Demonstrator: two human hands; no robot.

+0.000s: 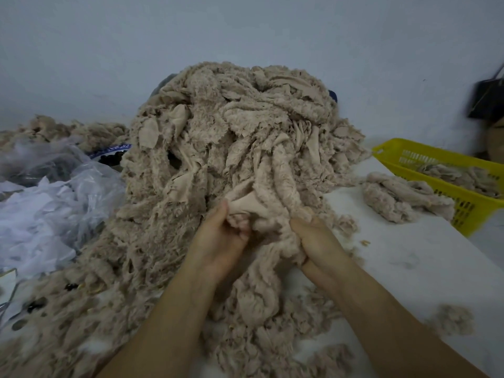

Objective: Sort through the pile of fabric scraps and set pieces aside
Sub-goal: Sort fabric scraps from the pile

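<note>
Both forearms reach in from the bottom of the view, bare and angled toward each other, meeting at the near foot of the pile of fabric scraps. That big beige heap of fuzzy strips sits in the middle of the white counter, backed up against the pale wall and spilling down toward the person.

The left hand is turned palm inward, its fingers curled around a smooth, tan fold of scrap, with the thumb up against it. The right hand sits just beside it, knuckles toward the pile, fingers bent and buried in a fluffy strip that trails up into the heap; it plainly has hold of the fabric, though the fingertips are hidden in the fuzz. The two hands are close together, nearly touching.

To the right, a small bundle of set-aside pieces lies on the counter, touching a yellow basket that holds more scraps. On the left is a heap of crumpled clear plastic bags, with more beige scraps behind it.
</note>
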